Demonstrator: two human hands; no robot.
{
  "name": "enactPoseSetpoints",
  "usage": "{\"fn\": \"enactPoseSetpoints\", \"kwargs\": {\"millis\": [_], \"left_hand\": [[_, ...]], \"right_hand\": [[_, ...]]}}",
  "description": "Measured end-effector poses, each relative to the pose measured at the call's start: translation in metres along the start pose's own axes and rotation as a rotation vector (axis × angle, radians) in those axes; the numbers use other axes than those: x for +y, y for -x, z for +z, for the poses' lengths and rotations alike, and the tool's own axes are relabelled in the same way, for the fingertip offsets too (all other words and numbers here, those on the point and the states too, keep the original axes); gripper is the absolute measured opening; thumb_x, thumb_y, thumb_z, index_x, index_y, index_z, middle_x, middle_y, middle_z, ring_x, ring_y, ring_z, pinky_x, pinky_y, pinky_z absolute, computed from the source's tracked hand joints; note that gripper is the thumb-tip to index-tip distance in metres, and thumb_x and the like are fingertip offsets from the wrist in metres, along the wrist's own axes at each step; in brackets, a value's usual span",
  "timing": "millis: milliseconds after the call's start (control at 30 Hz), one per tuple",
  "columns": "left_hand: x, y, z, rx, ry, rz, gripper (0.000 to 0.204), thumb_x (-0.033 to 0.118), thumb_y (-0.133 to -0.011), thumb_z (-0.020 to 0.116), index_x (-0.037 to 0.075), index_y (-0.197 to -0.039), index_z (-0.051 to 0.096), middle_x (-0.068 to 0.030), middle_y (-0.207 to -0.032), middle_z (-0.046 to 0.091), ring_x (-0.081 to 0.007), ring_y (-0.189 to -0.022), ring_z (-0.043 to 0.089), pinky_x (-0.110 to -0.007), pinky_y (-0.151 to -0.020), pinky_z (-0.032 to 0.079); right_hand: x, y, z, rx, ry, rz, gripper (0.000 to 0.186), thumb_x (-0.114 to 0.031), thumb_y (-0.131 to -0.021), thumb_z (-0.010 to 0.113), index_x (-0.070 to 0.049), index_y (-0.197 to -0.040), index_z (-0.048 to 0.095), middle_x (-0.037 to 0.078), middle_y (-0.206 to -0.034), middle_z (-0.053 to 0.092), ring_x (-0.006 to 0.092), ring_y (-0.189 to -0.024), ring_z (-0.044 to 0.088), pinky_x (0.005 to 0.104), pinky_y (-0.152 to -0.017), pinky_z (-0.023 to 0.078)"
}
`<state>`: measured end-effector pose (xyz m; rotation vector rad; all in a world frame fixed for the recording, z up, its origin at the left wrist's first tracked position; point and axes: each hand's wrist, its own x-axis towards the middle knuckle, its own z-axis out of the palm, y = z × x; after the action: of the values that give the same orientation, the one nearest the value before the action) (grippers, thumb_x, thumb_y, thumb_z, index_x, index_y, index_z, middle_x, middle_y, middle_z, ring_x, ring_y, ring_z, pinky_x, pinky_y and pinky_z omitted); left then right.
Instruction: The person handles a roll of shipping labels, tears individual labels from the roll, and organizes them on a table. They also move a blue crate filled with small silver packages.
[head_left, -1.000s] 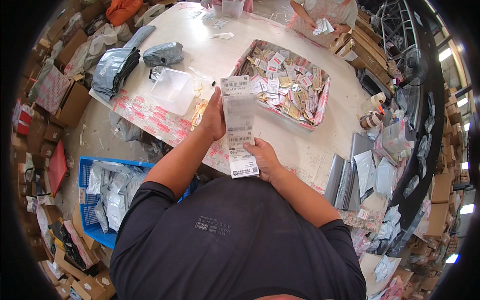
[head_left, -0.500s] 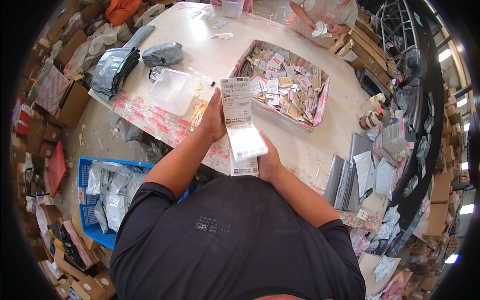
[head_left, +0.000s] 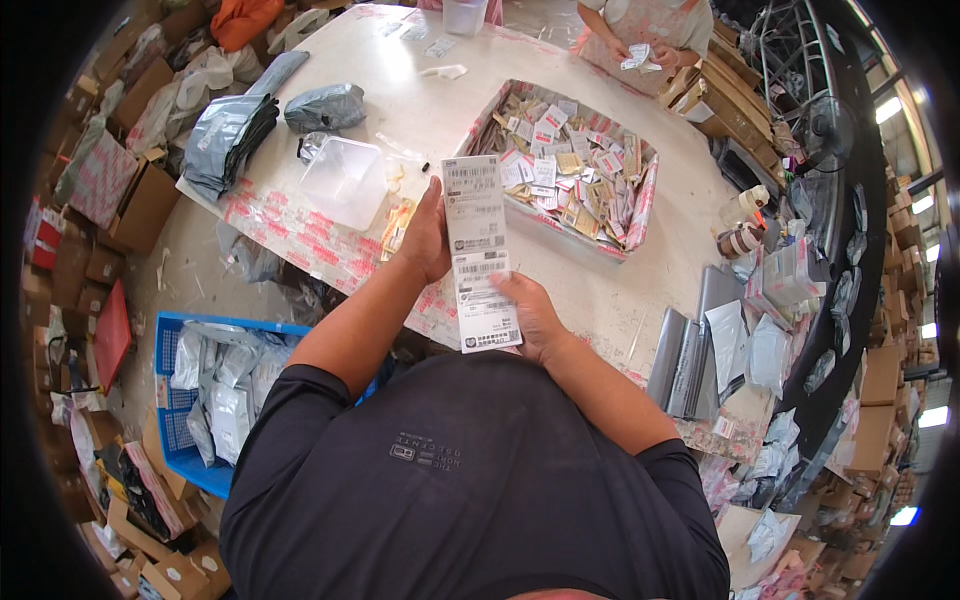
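A stack of white shipping labels [head_left: 475, 210], printed with barcodes, is held upright in front of my chest. My left hand [head_left: 430, 236] grips its upper left edge, fingers hidden behind it. At the lower right, my right hand [head_left: 530, 312] is closed on the stack, its thumb lying on the front label. The labels lie flat, one strip above another. Just beyond them on the table stands a shallow box [head_left: 640, 225] full of small printed tags and cards. To the left of my left hand are a clear plastic tub [head_left: 340, 185] and a yellowish packet [head_left: 398, 225].
Dark grey mailing bags [head_left: 228, 140] and a wrapped grey bundle [head_left: 326, 107] lie at the table's far left. A blue crate [head_left: 180, 420] of parcels stands left of me. Grey rolls [head_left: 675, 365] lie right. Across the table, another person [head_left: 640, 35] handles papers.
The label that was lifted and blurred in front of the stack now lies flat. My right thumb has come onto the front of the labels. My left hand has stayed in place.
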<state>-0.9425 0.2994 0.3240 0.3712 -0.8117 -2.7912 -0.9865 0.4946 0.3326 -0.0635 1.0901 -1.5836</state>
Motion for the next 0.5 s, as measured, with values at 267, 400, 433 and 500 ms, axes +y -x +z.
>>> {"fn": "enactPoseSetpoints", "kwargs": {"millis": [267, 400, 433, 500], "left_hand": [[-0.001, -0.001, -0.008, -0.011, 0.028, 0.007, 0.081, 0.072, -0.097, 0.038, 0.007, -0.142, 0.051, -0.0150, -0.131, 0.063, -0.0324, -0.118, 0.063, -0.051, -0.103, 0.050], [0.000, 0.000, 0.002, 0.001, 0.046, -0.010, 0.081, 0.072, -0.097, 0.039, 0.006, -0.142, 0.051, -0.0149, -0.132, 0.063, -0.0323, -0.117, 0.064, -0.052, -0.103, 0.050], [0.000, 0.000, 0.002, 0.009, 0.039, 0.007, 0.082, 0.072, -0.096, 0.039, 0.006, -0.142, 0.051, -0.0150, -0.133, 0.063, -0.0324, -0.117, 0.064, -0.052, -0.103, 0.050], [-0.001, -0.003, -0.005, -0.010, 0.022, 0.028, 0.082, 0.073, -0.096, 0.038, 0.006, -0.143, 0.051, -0.0151, -0.132, 0.063, -0.0327, -0.117, 0.064, -0.052, -0.103, 0.050]], "right_hand": [[-0.017, 0.016, 0.014, -0.163, -0.280, 0.110, 0.048, -0.035, -0.104, 0.047, 0.004, -0.133, 0.055, 0.020, -0.116, 0.069, 0.0301, -0.094, 0.073, 0.0410, -0.083, 0.061], [0.012, -0.008, -0.011, 0.062, 0.130, -0.006, 0.045, -0.031, -0.104, 0.047, 0.004, -0.133, 0.055, 0.021, -0.116, 0.069, 0.0309, -0.095, 0.073, 0.0426, -0.084, 0.061], [0.012, -0.008, -0.009, 0.080, 0.104, 0.028, 0.045, -0.030, -0.104, 0.047, 0.004, -0.133, 0.055, 0.021, -0.116, 0.069, 0.0311, -0.095, 0.073, 0.0429, -0.084, 0.061], [0.008, -0.005, -0.011, 0.068, -0.006, 0.053, 0.044, -0.028, -0.104, 0.047, 0.005, -0.132, 0.055, 0.021, -0.115, 0.069, 0.0312, -0.095, 0.073, 0.0437, -0.084, 0.061]]}}
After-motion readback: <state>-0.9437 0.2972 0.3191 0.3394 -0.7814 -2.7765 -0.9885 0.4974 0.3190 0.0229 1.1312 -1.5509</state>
